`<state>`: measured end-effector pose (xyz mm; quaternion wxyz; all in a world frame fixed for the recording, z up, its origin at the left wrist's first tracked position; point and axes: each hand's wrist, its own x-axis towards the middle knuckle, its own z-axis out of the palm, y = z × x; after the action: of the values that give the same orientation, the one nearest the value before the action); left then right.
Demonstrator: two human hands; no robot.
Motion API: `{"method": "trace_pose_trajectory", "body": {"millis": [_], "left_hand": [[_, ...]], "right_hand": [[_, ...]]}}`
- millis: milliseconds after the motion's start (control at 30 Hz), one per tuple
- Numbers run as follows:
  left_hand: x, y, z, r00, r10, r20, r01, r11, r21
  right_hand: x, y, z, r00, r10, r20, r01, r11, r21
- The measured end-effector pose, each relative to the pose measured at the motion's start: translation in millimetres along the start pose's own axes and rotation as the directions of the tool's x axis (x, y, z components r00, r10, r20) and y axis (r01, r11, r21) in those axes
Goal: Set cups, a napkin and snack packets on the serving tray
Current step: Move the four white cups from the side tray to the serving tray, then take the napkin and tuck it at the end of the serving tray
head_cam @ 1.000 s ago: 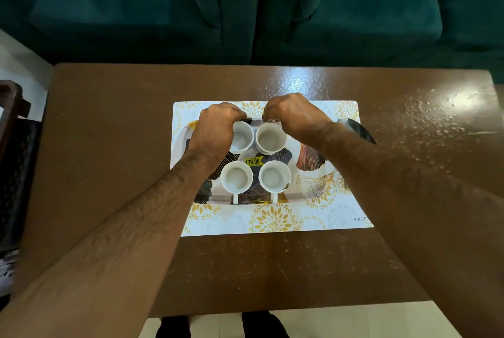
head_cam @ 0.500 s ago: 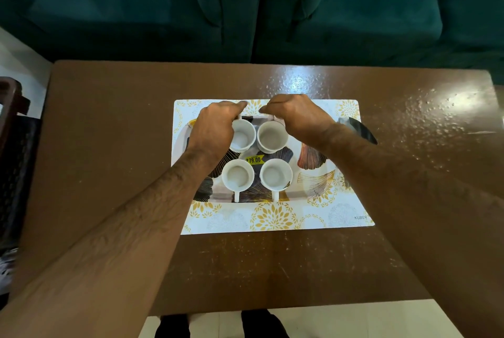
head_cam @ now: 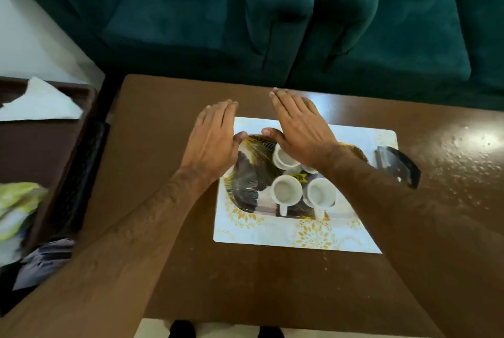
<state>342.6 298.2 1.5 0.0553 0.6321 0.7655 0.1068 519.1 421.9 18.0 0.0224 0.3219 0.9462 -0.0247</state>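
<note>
The patterned serving tray [head_cam: 246, 174] lies on a white and gold placemat [head_cam: 313, 236] on the brown table [head_cam: 169, 269]. Several white cups stand on it; two front cups [head_cam: 286, 191] [head_cam: 321, 195] show fully, one back cup [head_cam: 283, 159] is half hidden under my right wrist. My left hand [head_cam: 214, 141] hovers flat and empty over the tray's left end. My right hand [head_cam: 298, 125] is spread open above the back cups, holding nothing. A white napkin [head_cam: 41, 103] and green-yellow snack packets [head_cam: 16, 209] lie on a dark side surface [head_cam: 41, 152] at the left.
A teal sofa [head_cam: 300, 16] runs along the far side of the table. A dark object [head_cam: 398, 166] sits at the placemat's right edge. The dark side surface borders the table's left edge, and pale floor [head_cam: 32, 37] shows at the far left.
Both hands have let go of the two back cups and lifted with fingers spread. The view has swung left, bringing the napkin and snack packets into sight.
</note>
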Motion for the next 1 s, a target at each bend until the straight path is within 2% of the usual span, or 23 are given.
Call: {"method": "trace_pose_trajectory", "body": {"millis": [233, 500, 667, 867, 1000], "left_hand": [[-51, -126, -44, 0.993, -0.115, -0.016, 0.116, 0.975, 0.188], [-106, -281, -102, 0.970, -0.240, -0.051, 0.245, 0.943, 0.227], [-124, -364, -111, 0.944, -0.319, -0.087, 0.331, 0.916, 0.226], [-115, -434, -95, 0.924, -0.381, -0.032, 0.381, 0.909, 0.169], [-96, -465, -74, 0.922, -0.388, 0.001, 0.386, 0.918, 0.091]], "right_hand": [[57, -121, 0, 0.998, -0.060, -0.020, 0.060, 0.998, -0.009], [145, -285, -3, 0.985, -0.173, -0.011, 0.173, 0.981, 0.087], [202, -363, 5, 0.982, -0.186, -0.015, 0.186, 0.969, 0.163], [259, -416, 30, 0.991, -0.118, 0.055, 0.099, 0.957, 0.273], [283, -434, 50, 0.990, 0.017, 0.142, -0.067, 0.931, 0.359]]}}
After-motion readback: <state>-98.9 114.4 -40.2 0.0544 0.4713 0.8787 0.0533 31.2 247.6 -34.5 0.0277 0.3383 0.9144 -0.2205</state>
